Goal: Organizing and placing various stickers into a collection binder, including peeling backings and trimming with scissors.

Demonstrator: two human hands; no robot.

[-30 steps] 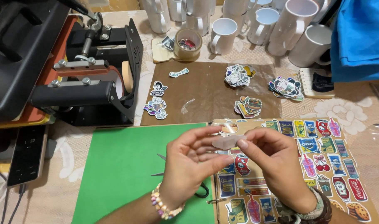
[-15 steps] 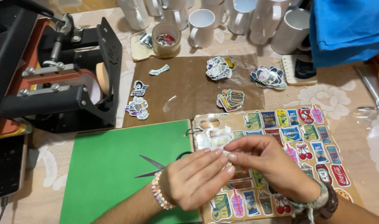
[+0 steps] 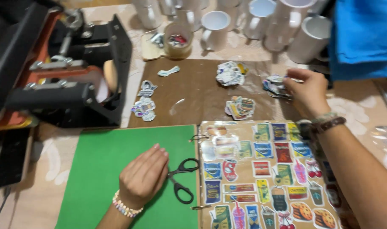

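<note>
At the upper left of the frame a black mug press [image 3: 62, 72] stands on the worktop [image 3: 45, 169], its handle lying across the front. Just below it, toward lower centre, a green cutting mat [image 3: 100, 169] lies flat, and your left hand [image 3: 144, 176] rests on it palm down, fingers [image 3: 159, 153] loosely together and gripping nothing. The fingertips lie right beside the black-handled scissors [image 3: 180, 180], which sit on the mat's right edge with handles pointing toward the bottom of the frame; you cannot tell from this view whether the hand touches them. Above the mat a brown sheet [image 3: 193, 95] carries small piles of cut-out stickers [image 3: 240, 106], with more along its left edge. Behind it, at upper centre, stands a roll of tape [image 3: 177, 40] and a row of white mugs [image 3: 214, 27]. Right of the scissors lies a printed sticker sheet [image 3: 265, 174] full of colourful pictures. At the upper right, your right hand [image 3: 305, 91] reaches over the sheet, its fingers pinched closed on a pile of cut stickers [image 3: 275, 85] at the brown sheet's right edge. Blue cloth [image 3: 363, 38] fills the top right corner.
</note>
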